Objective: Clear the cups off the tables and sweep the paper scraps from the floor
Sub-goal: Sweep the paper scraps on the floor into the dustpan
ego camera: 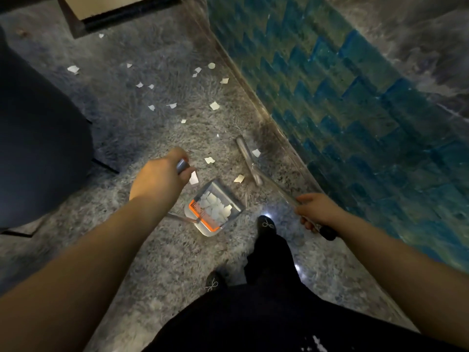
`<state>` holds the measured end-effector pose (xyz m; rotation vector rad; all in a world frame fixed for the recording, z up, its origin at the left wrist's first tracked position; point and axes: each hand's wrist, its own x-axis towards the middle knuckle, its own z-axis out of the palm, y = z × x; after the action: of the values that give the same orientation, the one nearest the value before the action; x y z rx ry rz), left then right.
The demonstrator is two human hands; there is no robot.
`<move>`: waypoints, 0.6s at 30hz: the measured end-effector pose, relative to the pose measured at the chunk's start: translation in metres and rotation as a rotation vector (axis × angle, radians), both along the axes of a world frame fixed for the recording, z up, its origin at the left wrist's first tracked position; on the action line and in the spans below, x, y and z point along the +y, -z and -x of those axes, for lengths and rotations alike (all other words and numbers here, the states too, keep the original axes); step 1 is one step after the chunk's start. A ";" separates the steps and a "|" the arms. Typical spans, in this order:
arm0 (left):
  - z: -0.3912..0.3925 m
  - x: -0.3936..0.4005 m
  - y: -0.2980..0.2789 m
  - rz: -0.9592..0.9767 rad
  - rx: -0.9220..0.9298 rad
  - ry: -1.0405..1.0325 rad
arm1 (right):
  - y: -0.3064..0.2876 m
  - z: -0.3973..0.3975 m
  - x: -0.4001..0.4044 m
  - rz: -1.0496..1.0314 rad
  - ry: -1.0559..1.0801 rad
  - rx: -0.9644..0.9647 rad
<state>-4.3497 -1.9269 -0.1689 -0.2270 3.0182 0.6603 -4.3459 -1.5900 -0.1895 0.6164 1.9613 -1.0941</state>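
Observation:
Several white paper scraps (214,105) lie scattered over the speckled stone floor. My left hand (158,175) grips the handle of a grey dustpan (236,203) with an orange comb edge; the pan stands on the floor and holds several scraps. My right hand (316,210) grips the silver handle of a broom (250,158), whose head lies near the base of the tiled wall. One scrap sits against the broom head, others between broom and dustpan.
A wall of blue-green tiles (355,110) runs along the right. A dark rounded seat (38,138) fills the left side. A table base (83,21) stands at the top left. My two black shoes (266,224) are just below the dustpan.

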 end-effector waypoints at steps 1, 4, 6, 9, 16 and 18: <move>0.008 0.003 0.001 -0.001 -0.006 -0.011 | 0.000 0.016 0.005 0.005 -0.015 -0.009; 0.036 0.012 0.004 0.016 -0.047 -0.024 | 0.003 0.065 0.021 -0.038 -0.070 -0.023; 0.057 0.017 0.004 0.042 -0.075 -0.023 | 0.009 0.097 0.032 -0.065 -0.103 -0.036; 0.089 0.022 0.001 0.080 -0.120 -0.063 | 0.016 0.144 0.045 -0.109 -0.177 -0.021; 0.127 0.043 -0.002 0.178 -0.197 -0.093 | 0.032 0.227 0.048 -0.193 -0.348 0.006; 0.131 0.048 -0.002 0.193 -0.202 -0.102 | 0.035 0.241 0.042 -0.226 -0.385 0.016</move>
<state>-4.4806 -1.8789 -0.1672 -0.4296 2.8880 0.3276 -4.5865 -1.5475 -0.2247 0.3239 2.1222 -0.6490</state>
